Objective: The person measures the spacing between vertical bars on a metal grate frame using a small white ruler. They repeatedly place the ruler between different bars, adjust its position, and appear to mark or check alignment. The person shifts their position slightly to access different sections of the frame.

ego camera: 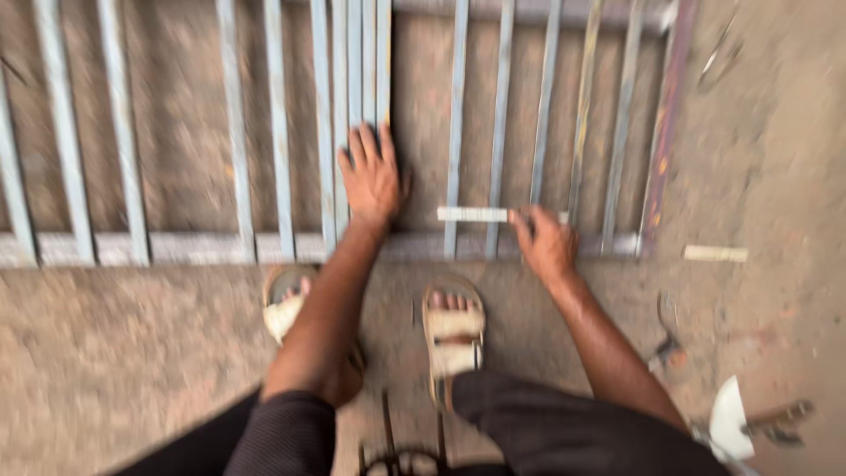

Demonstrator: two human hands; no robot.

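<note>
Fingers of the left hand (374, 176) lie spread and flat on a bunch of close-set grey bars, holding nothing, only pressing down; fingers of the right hand (545, 242) are closed in a pinch on one end of a short pale strip (476, 214), which looks like a folding rule or a flat offcut, though the blur leaves that unsure. That strip lies crosswise over two bars, just above the bottom rail (176, 248) of the metal grille (493, 106), which rests flat on the dirt floor (115, 353).

To do this well, as I judge it, the strip should sit square to the bars and parallel to the bottom rail; the flat hand should keep its weight on the bars so they do not shift; the pinch should stay light, so the strip does not tilt.

Both sandalled feet (453, 330) stand at the grille's near edge, toes touching or almost touching the rail, leaving little room to lean in; a second pale strip (716, 254) lies on the floor beyond the grille's right edge; a rusty side bar (667, 123) closes that edge; dark tools and a white object (730, 430) lie near the right knee, well apart from the hands; something of dark wire sits between the legs at the picture's lower edge.
</note>
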